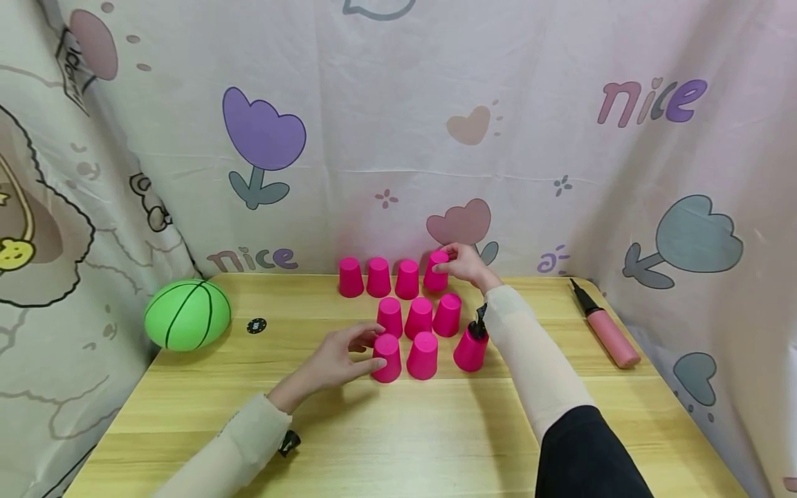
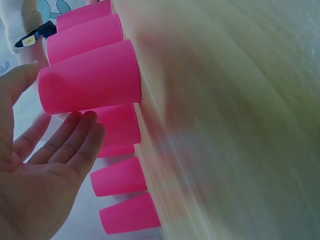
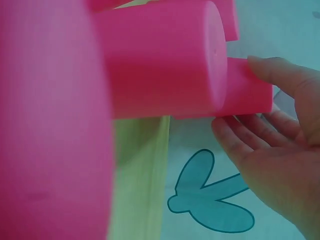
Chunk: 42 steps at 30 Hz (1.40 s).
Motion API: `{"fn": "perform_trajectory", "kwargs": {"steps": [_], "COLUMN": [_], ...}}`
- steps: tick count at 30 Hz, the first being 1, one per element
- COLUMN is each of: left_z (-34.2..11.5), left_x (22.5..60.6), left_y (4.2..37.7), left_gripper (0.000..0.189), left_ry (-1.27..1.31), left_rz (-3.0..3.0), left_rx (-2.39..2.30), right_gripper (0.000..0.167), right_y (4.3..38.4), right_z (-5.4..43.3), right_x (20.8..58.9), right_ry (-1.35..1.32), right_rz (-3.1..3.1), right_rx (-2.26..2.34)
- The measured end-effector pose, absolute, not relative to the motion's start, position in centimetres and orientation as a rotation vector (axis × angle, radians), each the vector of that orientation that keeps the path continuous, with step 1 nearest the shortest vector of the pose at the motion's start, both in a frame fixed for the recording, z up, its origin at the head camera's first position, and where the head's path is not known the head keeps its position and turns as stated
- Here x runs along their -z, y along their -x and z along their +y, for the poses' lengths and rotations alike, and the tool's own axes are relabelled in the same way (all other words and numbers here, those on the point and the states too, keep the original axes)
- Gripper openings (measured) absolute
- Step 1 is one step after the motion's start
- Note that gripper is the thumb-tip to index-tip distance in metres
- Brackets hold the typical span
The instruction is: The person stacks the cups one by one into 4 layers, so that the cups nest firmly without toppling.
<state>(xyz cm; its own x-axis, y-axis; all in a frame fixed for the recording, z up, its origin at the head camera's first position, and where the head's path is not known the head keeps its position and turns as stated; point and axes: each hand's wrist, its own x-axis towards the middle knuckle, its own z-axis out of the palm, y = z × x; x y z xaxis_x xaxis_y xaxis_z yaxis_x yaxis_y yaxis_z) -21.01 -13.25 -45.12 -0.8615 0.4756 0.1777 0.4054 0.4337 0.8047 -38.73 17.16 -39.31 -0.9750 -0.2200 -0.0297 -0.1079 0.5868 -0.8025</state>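
Honestly, the biggest thing in here is the patterned cloth [image 1: 373, 124] hanging behind and beside everything, tulips, hearts and "nice" printed on it. Then there's the wooden table [image 1: 398, 429], with two cream sleeves [image 1: 542, 360] reaching over it. On the table's left there's a green ball [image 1: 187, 315] with black lines, and near the right edge lies a pink tube [image 1: 613, 337] with a black tip. As for hands, the right hand [image 1: 465, 265] has thumb and fingers on opposite sides of the far-right cup [image 1: 435, 278] in the back row, so it's gripping that one, though I can't tell if the cup touches the wood. The left hand [image 1: 339, 356] is loosely open at the front-left cup [image 1: 389, 348], fingers fairly straight, can't tell if they touch it. All ten pink cups [image 1: 419, 318] are upside down mid-table: four at the back, three in the middle, three in front, one of those a bit apart on the right. Smallest is a black chip [image 1: 257, 326], just right of the ball
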Motion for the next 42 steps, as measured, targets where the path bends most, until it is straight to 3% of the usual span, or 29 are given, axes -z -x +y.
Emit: {"fn": "perform_trajectory", "kwargs": {"steps": [14,25,42], "left_z": [-12.5,-12.1,-12.2], "left_x": [45.6,45.9,46.1], "left_y": [21.0,21.2,21.6], "left_gripper": [0.055,0.056,0.057], "left_ry": [-0.793,-0.770,-0.712], "left_rz": [2.538,2.539,2.543], "left_rx": [-1.442,-1.430,-1.431], "right_gripper": [0.047,0.057,0.059], "right_y": [39.1,38.9,37.9], "right_z": [17.9,18.1,19.7], "right_x": [40.3,40.4,36.1], "right_ry": [0.160,0.144,0.360], "right_rz": [2.624,2.560,2.687], "right_rx": [1.271,1.280,1.230]}}
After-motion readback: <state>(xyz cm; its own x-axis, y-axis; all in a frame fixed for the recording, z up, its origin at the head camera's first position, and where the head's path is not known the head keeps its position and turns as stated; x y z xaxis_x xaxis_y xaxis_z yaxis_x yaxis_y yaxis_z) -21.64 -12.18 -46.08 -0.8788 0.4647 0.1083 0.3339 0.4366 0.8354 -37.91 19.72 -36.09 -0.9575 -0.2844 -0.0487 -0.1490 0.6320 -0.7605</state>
